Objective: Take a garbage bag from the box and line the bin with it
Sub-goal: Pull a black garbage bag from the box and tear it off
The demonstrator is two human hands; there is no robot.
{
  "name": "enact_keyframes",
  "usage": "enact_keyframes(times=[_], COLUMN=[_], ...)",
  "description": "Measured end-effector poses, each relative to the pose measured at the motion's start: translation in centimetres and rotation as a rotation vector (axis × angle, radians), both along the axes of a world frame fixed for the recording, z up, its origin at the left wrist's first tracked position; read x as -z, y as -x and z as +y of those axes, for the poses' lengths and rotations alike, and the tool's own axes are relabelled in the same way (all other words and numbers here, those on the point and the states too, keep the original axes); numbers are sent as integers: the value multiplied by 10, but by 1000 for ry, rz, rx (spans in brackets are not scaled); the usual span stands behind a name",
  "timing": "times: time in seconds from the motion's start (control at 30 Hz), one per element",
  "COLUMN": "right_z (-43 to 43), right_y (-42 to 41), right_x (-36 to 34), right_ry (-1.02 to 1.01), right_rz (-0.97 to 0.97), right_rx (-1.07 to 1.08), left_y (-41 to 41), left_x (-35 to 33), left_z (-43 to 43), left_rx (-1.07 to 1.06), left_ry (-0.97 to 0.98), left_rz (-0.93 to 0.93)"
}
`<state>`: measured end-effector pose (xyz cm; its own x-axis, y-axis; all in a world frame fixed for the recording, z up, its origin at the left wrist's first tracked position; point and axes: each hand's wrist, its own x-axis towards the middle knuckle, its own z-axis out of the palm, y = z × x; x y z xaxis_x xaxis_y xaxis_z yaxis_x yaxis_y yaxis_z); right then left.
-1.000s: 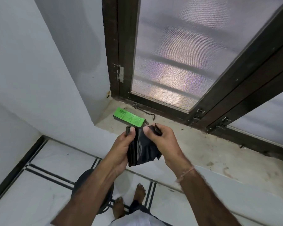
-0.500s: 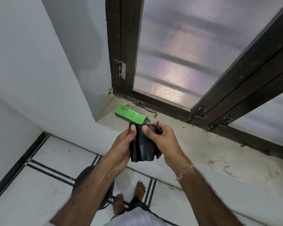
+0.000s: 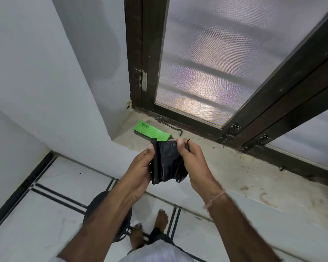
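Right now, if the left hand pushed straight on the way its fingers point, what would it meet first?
Probably the green box on the sill, just beyond the left hand and the black bag it holds; depth is uncertain.

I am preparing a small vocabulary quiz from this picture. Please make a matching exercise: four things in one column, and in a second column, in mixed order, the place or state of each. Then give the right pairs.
Things:
1. garbage bag
2. green box
3. bin
4. metal hook

Places or states:
A. on the floor, partly hidden under the left forearm
B. lying on the sill beside the door frame, behind the box
C. folded, held between the left hand and right hand
D. lying on the sill, just beyond the hands

Pairs: 1-C, 2-D, 3-A, 4-B
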<state>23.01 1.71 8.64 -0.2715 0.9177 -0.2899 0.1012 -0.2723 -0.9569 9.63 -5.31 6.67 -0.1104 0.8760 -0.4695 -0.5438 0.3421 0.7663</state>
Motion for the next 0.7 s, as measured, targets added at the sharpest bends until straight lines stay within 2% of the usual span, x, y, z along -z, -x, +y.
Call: enact_keyframes(times=[0.43,0.7], right_z=[4,-2], right_y=[-6,-3], right_x=[11,6], right_ry=[-22,55], right_rz=[-68,-18], right_rx=[5,-53], left_y=[1,1], left_x=[1,1], left_z=[-1,0], left_rx=[-61,-38], left_ry=[33,-5], left_rz=[-18,23])
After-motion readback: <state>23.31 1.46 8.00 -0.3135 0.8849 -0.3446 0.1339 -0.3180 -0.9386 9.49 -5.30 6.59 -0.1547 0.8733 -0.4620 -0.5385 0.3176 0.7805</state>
